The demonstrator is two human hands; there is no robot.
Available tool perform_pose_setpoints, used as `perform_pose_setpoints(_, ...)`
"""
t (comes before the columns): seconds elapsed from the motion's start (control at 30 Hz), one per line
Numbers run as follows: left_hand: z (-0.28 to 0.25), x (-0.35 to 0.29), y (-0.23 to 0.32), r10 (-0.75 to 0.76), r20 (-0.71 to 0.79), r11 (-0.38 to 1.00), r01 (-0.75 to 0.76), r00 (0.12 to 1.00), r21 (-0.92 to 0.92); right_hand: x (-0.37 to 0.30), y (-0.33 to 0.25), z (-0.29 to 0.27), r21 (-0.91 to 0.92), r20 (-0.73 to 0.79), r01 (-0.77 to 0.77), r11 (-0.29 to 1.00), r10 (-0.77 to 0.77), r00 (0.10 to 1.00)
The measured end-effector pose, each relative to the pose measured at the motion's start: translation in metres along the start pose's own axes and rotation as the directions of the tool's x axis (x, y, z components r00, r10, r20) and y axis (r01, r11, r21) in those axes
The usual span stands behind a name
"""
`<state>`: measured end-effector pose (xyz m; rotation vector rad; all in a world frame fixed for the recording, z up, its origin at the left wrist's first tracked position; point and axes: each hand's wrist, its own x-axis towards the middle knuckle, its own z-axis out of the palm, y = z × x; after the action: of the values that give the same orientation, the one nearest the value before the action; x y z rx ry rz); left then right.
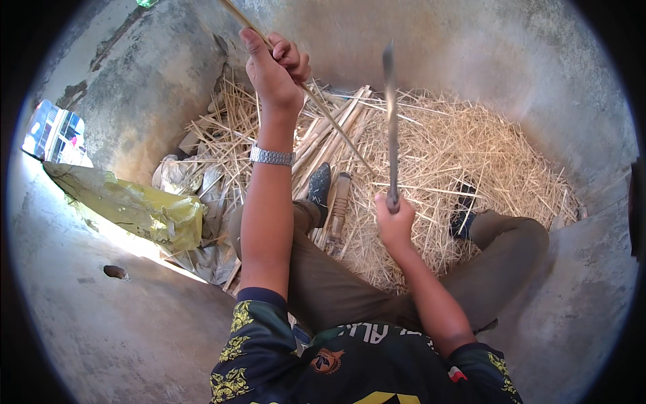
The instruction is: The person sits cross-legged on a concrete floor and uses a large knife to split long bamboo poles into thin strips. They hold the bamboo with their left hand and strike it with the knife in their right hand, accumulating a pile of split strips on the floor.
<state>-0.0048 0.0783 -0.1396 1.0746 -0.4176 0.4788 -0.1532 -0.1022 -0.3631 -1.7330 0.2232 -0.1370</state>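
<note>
The person's left hand [279, 71] is closed around a thin stick [338, 130], which slants from the far left toward the middle, its near end left of the knife [392, 128]. The right hand [395, 223] grips that knife at its near end, blade pointing far. Pale slivers [471, 145] cover the floor beyond, and a yellow sack [151, 209] lies left.
</note>
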Motion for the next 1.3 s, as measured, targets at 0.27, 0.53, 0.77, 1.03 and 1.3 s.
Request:
perform_pose_setpoints(0.27, 0.006, -0.001, -0.016, 0.014, 0.013, 1.0, -0.014, 1.0, 0.002, 0.006, 0.052, -0.011, -0.329, 0.069, -0.18, 0.927, 0.213, 0.975)
perform_pose_setpoints(0.53, 0.01, 0.007, -0.018, 0.046, -0.041, 0.998, -0.043, 0.998, 0.053, 0.001, 0.02, 0.001, 0.13, 0.005, 0.124, 0.984, -0.126, 0.992)
perform_pose_setpoints(0.77, 0.03, 0.004, -0.019, 0.036, 0.113, 0.997, -0.043, 0.993, 0.062, 0.029, 0.086, -0.003, -0.297, 0.095, -0.259, 0.919, 0.298, 0.95)
perform_pose_setpoints(1.03, 0.042, 0.004, 0.0, 0.052, 0.015, 0.993, -0.053, 0.999, 0.101, 0.02, 0.034, -0.027, -0.079, 0.257, -0.437, 0.896, 0.442, 0.859)
perform_pose_setpoints(1.3, 0.007, 0.024, -0.022, 0.084, -0.129, 0.993, -0.073, 0.988, 0.094, 0.008, -0.019, -0.035, -0.047, 0.065, -0.028, 0.998, 0.031, 0.997)
